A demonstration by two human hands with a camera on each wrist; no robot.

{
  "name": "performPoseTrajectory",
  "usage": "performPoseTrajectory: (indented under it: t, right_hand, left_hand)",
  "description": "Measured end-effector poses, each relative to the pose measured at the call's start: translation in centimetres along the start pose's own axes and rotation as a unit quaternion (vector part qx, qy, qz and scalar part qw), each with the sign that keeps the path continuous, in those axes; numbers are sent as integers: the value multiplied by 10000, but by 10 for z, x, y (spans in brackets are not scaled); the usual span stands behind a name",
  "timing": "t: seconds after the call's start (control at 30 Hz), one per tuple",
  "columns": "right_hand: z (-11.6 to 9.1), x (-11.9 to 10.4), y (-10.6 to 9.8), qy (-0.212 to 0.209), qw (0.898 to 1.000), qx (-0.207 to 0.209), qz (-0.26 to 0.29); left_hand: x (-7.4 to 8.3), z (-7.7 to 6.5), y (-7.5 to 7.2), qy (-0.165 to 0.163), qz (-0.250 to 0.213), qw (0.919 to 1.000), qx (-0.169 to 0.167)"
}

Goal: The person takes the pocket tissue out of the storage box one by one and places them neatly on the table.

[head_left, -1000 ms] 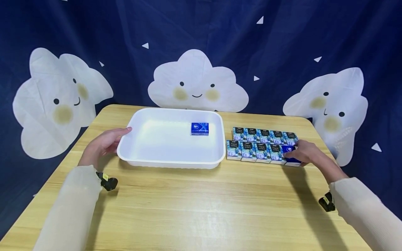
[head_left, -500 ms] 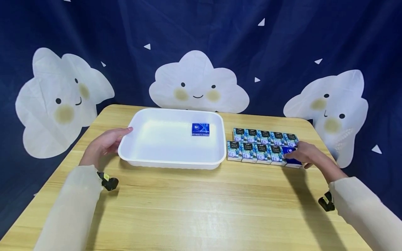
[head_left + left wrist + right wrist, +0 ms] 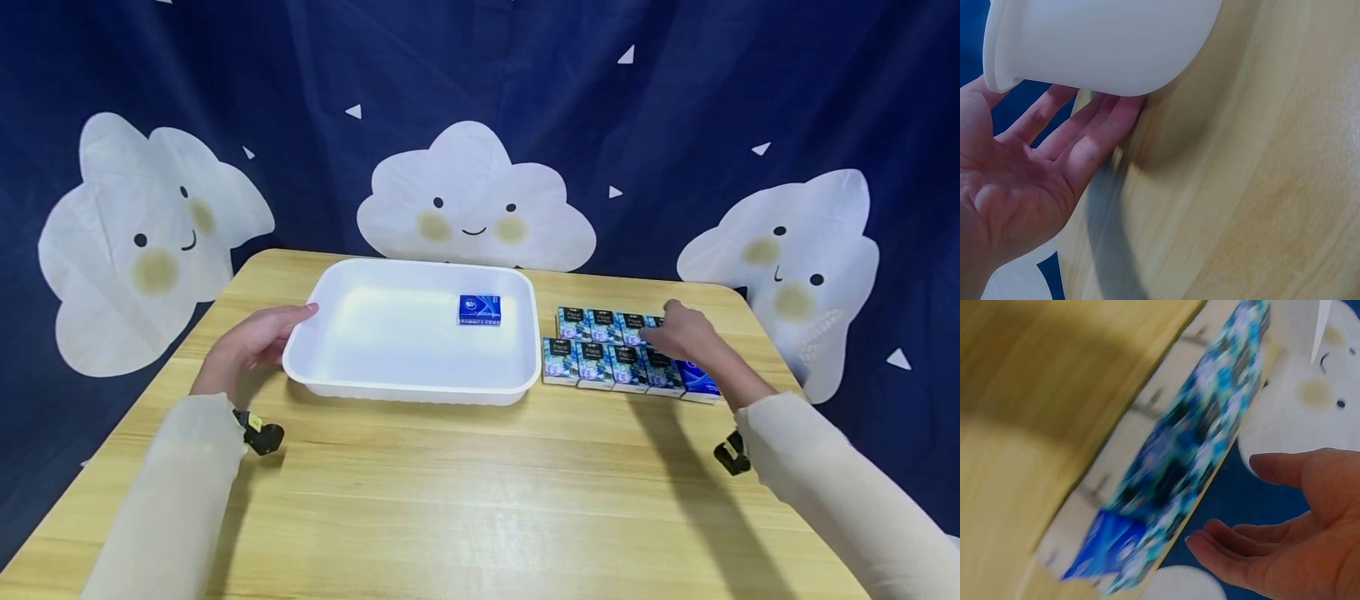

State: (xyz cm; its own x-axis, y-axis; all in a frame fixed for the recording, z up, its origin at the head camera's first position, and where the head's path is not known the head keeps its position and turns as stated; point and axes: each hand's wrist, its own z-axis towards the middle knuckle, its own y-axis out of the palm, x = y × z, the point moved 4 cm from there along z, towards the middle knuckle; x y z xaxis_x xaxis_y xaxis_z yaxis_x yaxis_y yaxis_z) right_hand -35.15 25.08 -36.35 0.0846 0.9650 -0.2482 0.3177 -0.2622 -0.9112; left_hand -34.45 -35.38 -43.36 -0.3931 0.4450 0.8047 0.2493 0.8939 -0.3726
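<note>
My left hand (image 3: pixel 258 333) grips the left side of a white plastic tray (image 3: pixel 375 350), thumb at the rim. In the left wrist view its fingers (image 3: pixel 1100 134) reach beneath the tray's wall. Inside the tray, toward the right, lies a small blue box (image 3: pixel 480 310). My right hand (image 3: pixel 684 335) hovers over the right part of two rows of small boxes, holding nothing. Thumb and fingers stand apart in the right wrist view. The front row (image 3: pixel 594 364) has blue floral boxes with black "Face" labels and ends in a dark blue box (image 3: pixel 703 383). The hand partly hides the back row (image 3: pixel 604 325).
A light wooden table (image 3: pixel 450 483) carries everything, with bare wood in front of the tray and boxes. Behind it hangs a dark blue curtain (image 3: pixel 300 67) with smiling white clouds (image 3: pixel 476 196). A black wrist camera (image 3: pixel 258 433) sits at my left cuff.
My right hand has left the dark blue box at the front row's end and moved left and back, over the boxes. My left hand and the tray stay in place.
</note>
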Motion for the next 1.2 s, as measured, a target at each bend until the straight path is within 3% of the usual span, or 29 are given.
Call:
performPoseTrajectory:
  t: [0.27,0.5,0.6,0.87,1.2]
  right_hand:
    - [9,-62,8,-218,9996,134,117]
    - [13,-120,15,-852,9921,866,303]
    - [14,-146,23,-1013,9894,987,337]
    - [19,-198,54,-1167,9907,692,47]
    - [25,-223,72,-1337,9906,101,-259]
  left_hand:
    - [0,3,0,19,-34,10000,-20]
    - [-1,6,0,23,-162,9999,-30]
    - [-1,6,0,24,-199,9998,-52]
    - [-2,4,1,-49,-143,9999,-9]
    - [-2,3,-1,22,-114,9999,-8]
